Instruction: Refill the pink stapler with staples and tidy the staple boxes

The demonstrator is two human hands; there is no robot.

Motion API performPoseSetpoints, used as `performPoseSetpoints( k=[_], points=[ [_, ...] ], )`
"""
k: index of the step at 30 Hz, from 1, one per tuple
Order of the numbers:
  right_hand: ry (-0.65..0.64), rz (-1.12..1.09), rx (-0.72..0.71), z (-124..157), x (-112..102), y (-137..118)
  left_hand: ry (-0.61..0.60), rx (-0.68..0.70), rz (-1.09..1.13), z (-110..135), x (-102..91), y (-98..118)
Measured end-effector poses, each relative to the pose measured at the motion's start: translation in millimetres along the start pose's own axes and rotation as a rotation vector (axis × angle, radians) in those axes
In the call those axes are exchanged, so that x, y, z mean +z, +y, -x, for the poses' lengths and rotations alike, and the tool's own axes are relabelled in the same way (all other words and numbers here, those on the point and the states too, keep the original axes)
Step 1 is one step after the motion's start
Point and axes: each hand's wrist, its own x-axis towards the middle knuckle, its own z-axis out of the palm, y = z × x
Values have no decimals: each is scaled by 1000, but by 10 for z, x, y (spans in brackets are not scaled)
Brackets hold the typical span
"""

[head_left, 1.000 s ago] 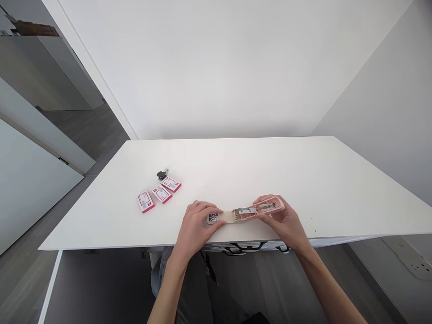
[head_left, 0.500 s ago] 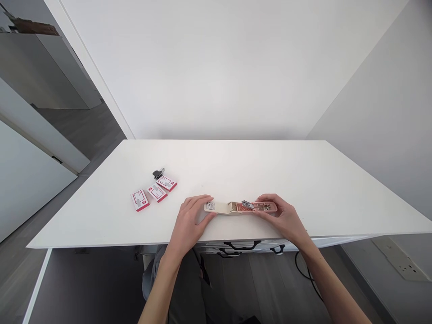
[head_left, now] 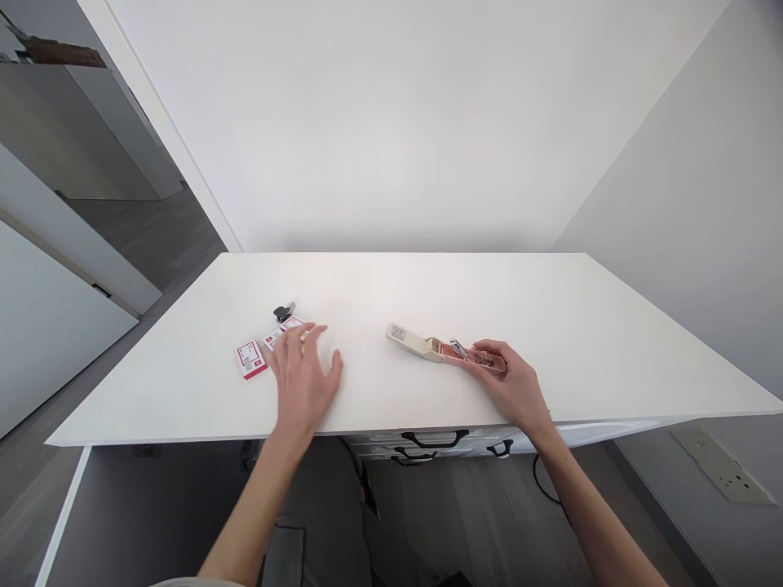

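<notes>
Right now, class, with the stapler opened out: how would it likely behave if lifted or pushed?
The stapler is hinged open, so lifted by the pink end that the right hand grips, its cream half would probably swing. Flat-sided, it should slide rather than roll on the smooth table. Its metal parts suggest some weight for its size.
</notes>
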Motion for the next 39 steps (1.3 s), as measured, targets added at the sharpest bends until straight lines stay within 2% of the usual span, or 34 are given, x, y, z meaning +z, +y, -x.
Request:
performPoseSetpoints(
  k=[5, 9, 12, 16, 20, 24, 27, 29, 31, 33, 35, 39],
  points=[
    [80, 81, -17, 22, 48, 6, -65, -46, -255, -317, -107, -376],
    [164, 128, -51, 43, 67, 2, -137, -30, -333, -382, -124, -513],
    [226, 105, -52, 62, 70, -7, -153, -36, -315, -370, -104, -496],
    [306, 65, -89, 86, 72, -38, -153, -46, -276, -311, -93, -364],
    [382, 61, -195, 114, 73, -93, -257, 68, -259, -209, -110, -228],
    [425, 106, -350, 175, 68, -164, -370, 179, -110, -154, -128, -205],
    [305, 86, -472, 241, 78, -236, -439, 206, 63, -127, -154, -199],
    [103, 20, -493, 282, 105, -305, -463, 208, 175, -88, -176, -161],
    [-148, -67, -467, 310, 155, -390, -462, 195, 263, -29, -194, -91],
    [-343, -148, -419, 322, 223, -473, -454, 171, 324, 36, -203, -5],
    [-444, -205, -372, 319, 296, -537, -450, 144, 369, 94, -205, 75],
    [-508, -254, -308, 297, 390, -589, -453, 109, 454, 162, -194, 160]
  ],
)
